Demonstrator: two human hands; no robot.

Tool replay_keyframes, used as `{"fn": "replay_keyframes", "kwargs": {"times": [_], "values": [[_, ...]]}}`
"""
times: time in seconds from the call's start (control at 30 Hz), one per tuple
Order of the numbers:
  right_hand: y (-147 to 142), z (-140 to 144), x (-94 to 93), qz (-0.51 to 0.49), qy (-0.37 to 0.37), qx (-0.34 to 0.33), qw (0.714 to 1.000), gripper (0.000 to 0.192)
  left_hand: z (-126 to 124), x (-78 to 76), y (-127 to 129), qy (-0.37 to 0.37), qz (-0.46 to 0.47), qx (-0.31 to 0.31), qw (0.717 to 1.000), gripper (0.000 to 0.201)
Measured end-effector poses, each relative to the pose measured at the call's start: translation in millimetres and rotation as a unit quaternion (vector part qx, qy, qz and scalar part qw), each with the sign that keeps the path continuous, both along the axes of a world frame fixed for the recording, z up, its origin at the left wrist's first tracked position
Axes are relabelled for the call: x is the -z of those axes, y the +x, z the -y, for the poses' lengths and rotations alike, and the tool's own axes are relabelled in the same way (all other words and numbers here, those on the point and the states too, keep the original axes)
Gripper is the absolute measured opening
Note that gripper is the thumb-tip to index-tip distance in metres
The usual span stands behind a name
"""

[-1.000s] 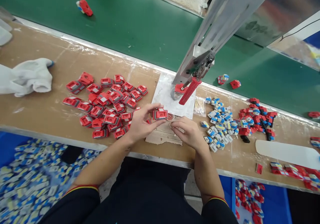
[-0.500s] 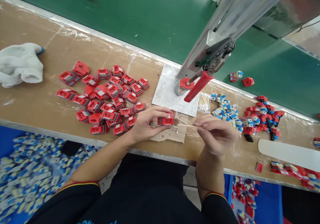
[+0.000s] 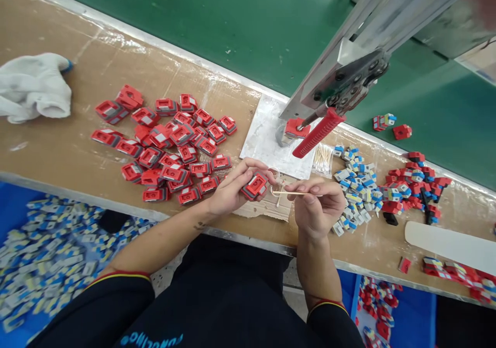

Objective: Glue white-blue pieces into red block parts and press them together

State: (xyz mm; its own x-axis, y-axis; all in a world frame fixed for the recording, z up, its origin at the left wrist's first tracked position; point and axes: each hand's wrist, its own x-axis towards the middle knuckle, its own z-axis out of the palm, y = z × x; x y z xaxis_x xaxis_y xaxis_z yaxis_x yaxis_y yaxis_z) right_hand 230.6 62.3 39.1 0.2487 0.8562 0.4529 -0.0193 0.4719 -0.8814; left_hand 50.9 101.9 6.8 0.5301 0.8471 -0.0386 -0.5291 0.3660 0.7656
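Note:
My left hand (image 3: 232, 188) is closed around a small red plastic toy part (image 3: 254, 185), whose recessed face is turned up. Pinched in my right hand (image 3: 320, 206) is a thin cotton swab (image 3: 287, 193), which points left towards that part. A small clear round item (image 3: 274, 175), too faint to name, lies between the hands. Beneath them is a torn piece of cardboard (image 3: 267, 209) with another swab on it. Many similar red parts (image 3: 174, 154) lie in a loose heap beside my left hand.
A toggle clamp with a red handle (image 3: 320, 133) stands on a white plate (image 3: 258, 131), over a red part (image 3: 297, 127). Cotton swabs (image 3: 322, 159) lie beside it. Blue-white pieces (image 3: 356, 182) and red pieces (image 3: 416, 180) are heaped right. A white glove (image 3: 36, 89) lies far left.
The red part has tilted in my left hand, so more of its recessed face shows. My right hand, with the swab, has come slightly left. The whole view has shifted a little.

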Motion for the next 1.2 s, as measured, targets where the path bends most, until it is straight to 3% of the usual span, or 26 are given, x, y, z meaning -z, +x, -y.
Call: {"fn": "replay_keyframes", "kwargs": {"times": [0.07, 0.17, 0.3, 0.4, 1.03, 1.1, 1.2], "values": [[-1, 1, 0.9, 0.008, -0.005, 0.008, 1.0, 0.015, 1, 0.7, 2, -0.026, 0.012, 0.006, 1.0, 0.047], [-2, 3, 1.6, 0.025, -0.007, 0.01, 1.0, 0.012, 1, 0.3, 0, 0.035, -0.048, 0.027, 0.998, 0.053], [-3, 5, 1.0, 0.049, 0.014, -0.021, 0.998, 0.006, 0, -6.0, -3, 0.161, -0.155, 0.025, 0.974, 0.034], [-5, 5, 0.7, 0.066, 0.009, -0.049, 0.997, 0.006, 0, -11.6, -3, 0.197, -0.17, 0.036, 0.965, 0.028], [-8, 3, 0.4, 0.109, -0.006, -0.09, 0.99, 0.006, -1, -16.8, -4, 0.152, -0.149, 0.086, 0.973, 0.023], [-1, 3, -1.2, 0.113, -0.007, -0.07, 0.991, 0.005, 0, -14.8, -6, 0.145, -0.144, 0.089, 0.975, 0.031], [21, 1, -3.6, 0.124, 0.022, 0.023, 0.992, 0.006, -1, -12.1, -11, 0.125, -0.119, 0.078, 0.982, 0.044]]}}
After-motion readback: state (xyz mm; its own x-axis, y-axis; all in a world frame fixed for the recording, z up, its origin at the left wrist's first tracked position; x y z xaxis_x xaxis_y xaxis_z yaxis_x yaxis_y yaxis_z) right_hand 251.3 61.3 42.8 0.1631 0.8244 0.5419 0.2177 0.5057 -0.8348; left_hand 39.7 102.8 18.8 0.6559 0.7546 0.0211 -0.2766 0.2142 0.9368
